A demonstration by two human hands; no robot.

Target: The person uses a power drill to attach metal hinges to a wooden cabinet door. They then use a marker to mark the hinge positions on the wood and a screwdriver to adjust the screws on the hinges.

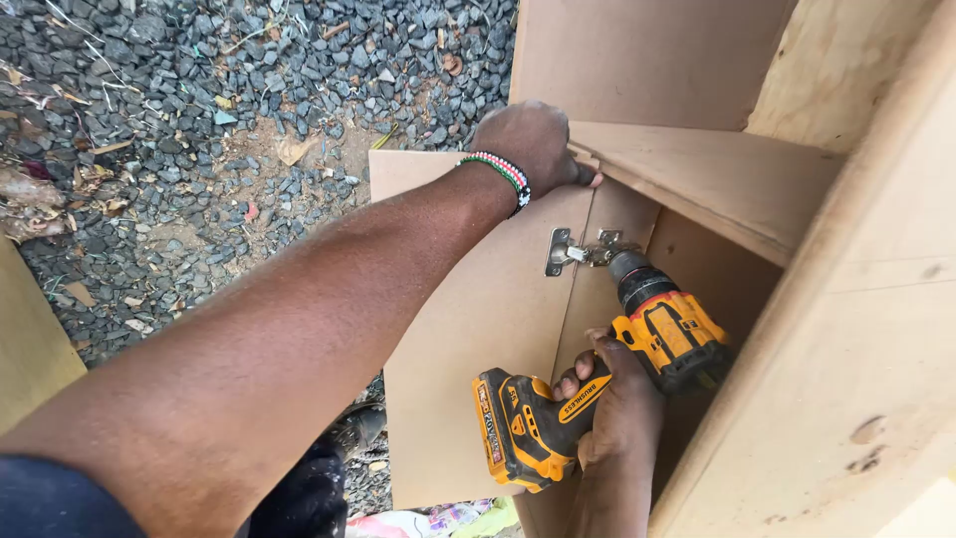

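We see the yellow cordless drill (pixel 617 369) with its nose on the metal hinge (pixel 583 249), long axis rising up-left from battery to chuck, so the bit meets the screw squarely. Our right hand (pixel 622 403) clenches its grip; our left hand (pixel 533 144) grasps the cabinet panel (pixel 717 174), steadying the door (pixel 478 319).

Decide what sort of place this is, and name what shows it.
Probably an outdoor carpentry spot: loose grey gravel underfoot, a bare wooden cabinet, and a yellow cordless drill in the right hand at a metal hinge.
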